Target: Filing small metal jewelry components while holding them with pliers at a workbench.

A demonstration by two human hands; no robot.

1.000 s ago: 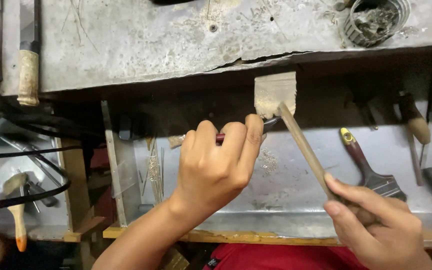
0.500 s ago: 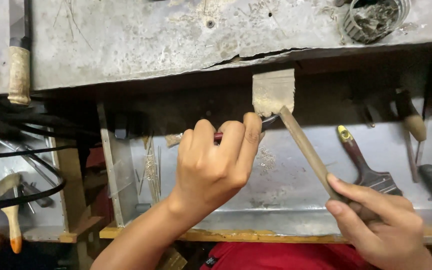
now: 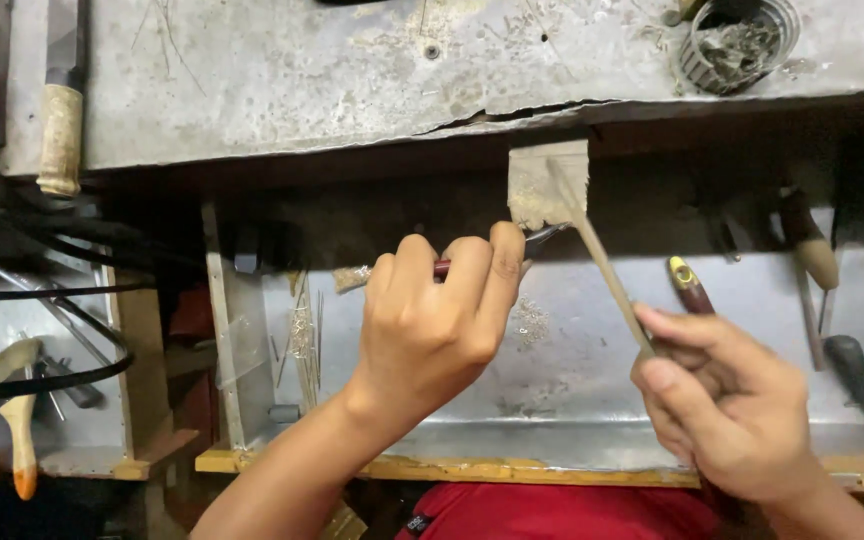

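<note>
The left hand (image 3: 432, 320) grips pliers (image 3: 542, 238) at the bench peg (image 3: 542, 190). The right hand (image 3: 727, 400) pinches a file (image 3: 597, 255) laid across it. A brush (image 3: 690, 285) lies just behind in the tray (image 3: 572, 400).

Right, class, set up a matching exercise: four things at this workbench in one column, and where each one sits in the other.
Things:
1. left hand
2. right hand
3. wooden peg
4. round tin

Places:
A. on the benchtop, top right
B. gripping the thin file
C. jutting from the bench edge
D. closed on a red-handled tool at the peg

Pairs: 1-D, 2-B, 3-C, 4-A
</note>
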